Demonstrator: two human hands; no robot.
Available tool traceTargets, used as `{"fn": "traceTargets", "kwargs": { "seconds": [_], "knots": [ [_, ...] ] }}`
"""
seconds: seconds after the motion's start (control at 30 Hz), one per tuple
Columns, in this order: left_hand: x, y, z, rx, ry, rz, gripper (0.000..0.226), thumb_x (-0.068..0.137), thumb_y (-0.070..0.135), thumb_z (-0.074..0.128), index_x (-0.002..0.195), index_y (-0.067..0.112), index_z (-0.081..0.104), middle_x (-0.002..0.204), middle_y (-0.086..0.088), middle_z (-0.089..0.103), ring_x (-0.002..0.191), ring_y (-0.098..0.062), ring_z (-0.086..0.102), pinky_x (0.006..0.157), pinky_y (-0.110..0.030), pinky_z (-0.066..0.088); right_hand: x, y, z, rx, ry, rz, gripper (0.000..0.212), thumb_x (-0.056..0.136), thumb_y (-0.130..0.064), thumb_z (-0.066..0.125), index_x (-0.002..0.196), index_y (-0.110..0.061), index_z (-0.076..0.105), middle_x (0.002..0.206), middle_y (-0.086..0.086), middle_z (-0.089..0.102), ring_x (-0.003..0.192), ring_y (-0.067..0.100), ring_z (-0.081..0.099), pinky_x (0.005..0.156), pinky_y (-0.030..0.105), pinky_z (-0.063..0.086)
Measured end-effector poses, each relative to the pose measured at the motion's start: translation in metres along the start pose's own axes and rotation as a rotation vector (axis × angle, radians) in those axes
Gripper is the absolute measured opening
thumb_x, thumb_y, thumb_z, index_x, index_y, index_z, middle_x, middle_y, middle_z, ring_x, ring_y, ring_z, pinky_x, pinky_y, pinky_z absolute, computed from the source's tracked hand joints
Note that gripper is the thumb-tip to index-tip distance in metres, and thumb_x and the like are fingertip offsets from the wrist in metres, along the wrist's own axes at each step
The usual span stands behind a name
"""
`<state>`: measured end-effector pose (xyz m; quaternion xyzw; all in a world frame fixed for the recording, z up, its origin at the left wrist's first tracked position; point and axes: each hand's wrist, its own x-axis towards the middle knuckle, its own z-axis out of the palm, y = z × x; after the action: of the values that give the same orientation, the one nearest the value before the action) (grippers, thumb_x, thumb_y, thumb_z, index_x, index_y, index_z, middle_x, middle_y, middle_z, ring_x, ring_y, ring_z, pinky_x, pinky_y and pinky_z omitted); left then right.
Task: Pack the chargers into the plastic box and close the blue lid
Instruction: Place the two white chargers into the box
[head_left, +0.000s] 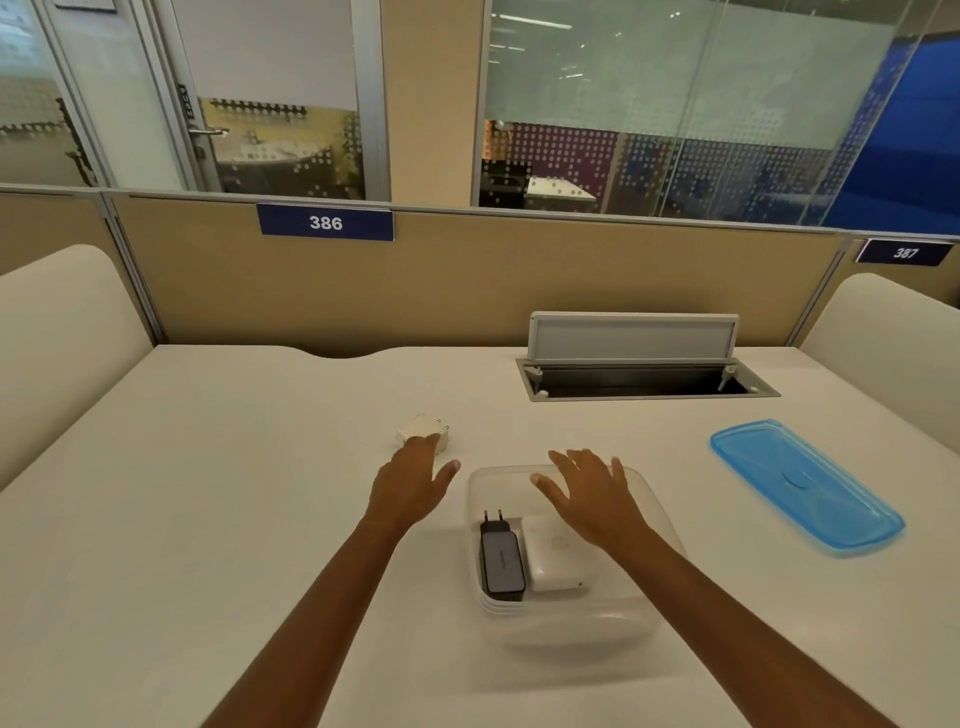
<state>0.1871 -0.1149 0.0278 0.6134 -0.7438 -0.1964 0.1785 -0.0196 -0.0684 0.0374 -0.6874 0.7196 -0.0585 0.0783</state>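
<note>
We see the box (566, 618) mid-counter (208, 493) holding two chargers (501, 564); a third (422, 428) lies toward the far edge, touched by our left hand (410, 488), fingers spread. Right hand (592, 499) hovers splayed over the box; lid (802, 483) near the right edge.

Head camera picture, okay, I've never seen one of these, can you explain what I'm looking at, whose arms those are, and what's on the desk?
The camera sits on a person's head, looking forward and down, so both bare arms are the wearer's own. On the white desk stands a clear plastic box holding a dark charger and a white charger. The left hand reaches toward another white charger on the desk, fingers open, not yet gripping. The right hand hovers open over the box, empty. The blue lid lies apart, to the right. Behind is an open cable hatch.
</note>
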Motion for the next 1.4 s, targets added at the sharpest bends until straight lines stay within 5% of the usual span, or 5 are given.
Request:
{"fn": "traceTargets", "kwargs": {
  "seconds": [0.1, 0.63, 0.77, 0.87, 1.4],
  "knots": [
    [0.021, -0.01, 0.006, 0.132, -0.02, -0.063, 0.059, 0.093, 0.037, 0.045, 0.141, 0.009, 0.027, 0.146, -0.015, 0.037, 0.132, -0.029, 0.041, 0.105, -0.04, 0.04, 0.004, 0.007, 0.01, -0.038, -0.008, 0.006, 0.141, 0.03, -0.08, -0.04, 0.146, -0.025, 0.018, 0.156, 0.002, 0.023, 0.147, 0.02, 0.012, 0.119, 0.047, 0.002],
    [0.082, -0.027, 0.017, 0.064, 0.016, -0.205, 0.058, 0.084, 0.031, 0.061, 0.131, 0.008, 0.034, 0.134, -0.014, 0.049, 0.121, -0.03, 0.051, 0.098, -0.04, 0.045, 0.006, 0.019, 0.005, 0.212, -0.057, -0.012, 0.138, 0.031, -0.091, -0.025, 0.145, -0.028, 0.021, 0.156, -0.005, 0.022, 0.146, 0.011, 0.011, 0.12, 0.038, -0.004],
    [0.072, -0.03, 0.019, -0.022, 0.063, -0.191, 0.062, 0.081, 0.03, 0.065, 0.131, 0.008, 0.034, 0.135, -0.015, 0.049, 0.121, -0.031, 0.049, 0.097, -0.04, 0.046, 0.002, 0.016, -0.006, 0.334, -0.054, -0.003, 0.103, 0.064, -0.086, 0.003, 0.144, -0.025, 0.023, 0.155, -0.002, 0.024, 0.144, 0.013, 0.018, 0.12, 0.036, 0.004],
    [0.06, -0.031, 0.022, -0.087, 0.104, -0.152, 0.065, 0.078, 0.029, 0.069, 0.131, 0.009, 0.035, 0.134, -0.015, 0.05, 0.12, -0.031, 0.048, 0.095, -0.039, 0.047, 0.0, 0.012, -0.014, 0.387, -0.033, 0.028, 0.059, 0.093, -0.044, 0.036, 0.145, -0.022, 0.02, 0.157, 0.0, 0.021, 0.144, 0.017, 0.02, 0.118, 0.035, 0.016],
    [0.016, 0.055, -0.051, -0.368, 0.185, 0.364, 0.074, 0.073, 0.021, 0.076, 0.133, 0.015, 0.033, 0.132, -0.01, 0.051, 0.112, -0.019, 0.048, 0.085, -0.022, 0.042, -0.022, -0.018, -0.089, 0.285, 0.091, -0.251, 0.07, 0.09, -0.032, 0.054, 0.147, -0.022, 0.013, 0.158, -0.002, 0.015, 0.144, 0.015, 0.02, 0.113, 0.025, 0.023]
  ]
}}
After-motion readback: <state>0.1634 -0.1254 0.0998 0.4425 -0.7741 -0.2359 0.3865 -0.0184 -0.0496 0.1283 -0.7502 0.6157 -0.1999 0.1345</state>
